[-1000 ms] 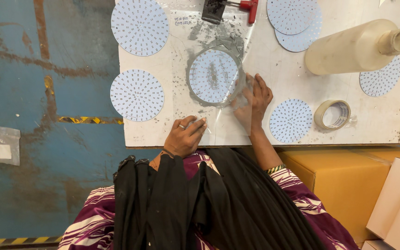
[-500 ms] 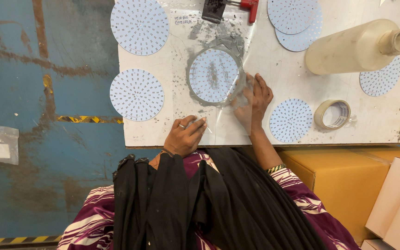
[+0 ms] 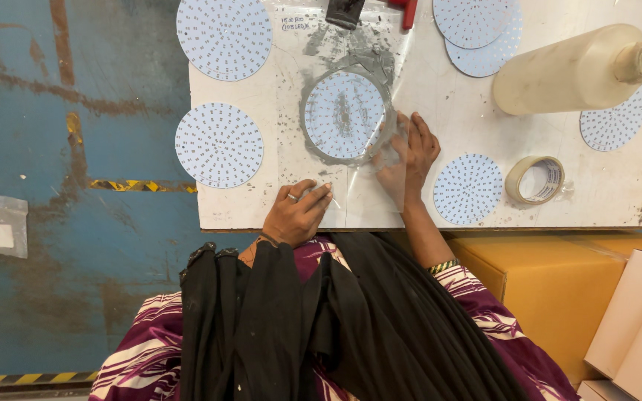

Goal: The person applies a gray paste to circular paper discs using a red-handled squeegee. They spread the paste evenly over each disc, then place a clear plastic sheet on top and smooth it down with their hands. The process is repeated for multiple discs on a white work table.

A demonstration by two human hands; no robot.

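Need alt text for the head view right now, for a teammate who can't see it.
Seen from above, a person's left hand and right hand press a clear film flat on a white table, beside a round dotted disc. More discs, a tape roll and a bottle lie nearby.

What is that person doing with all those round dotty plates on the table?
A person sits at a white table covered in round light-blue discs with tiny dots. Their right hand presses flat on a clear plastic sheet beside the middle disc, which sits in a grey smudgy patch. Their left hand rests on the sheet near the table's edge. A big plastic bottle lies on its side, and a roll of tape sits nearby.
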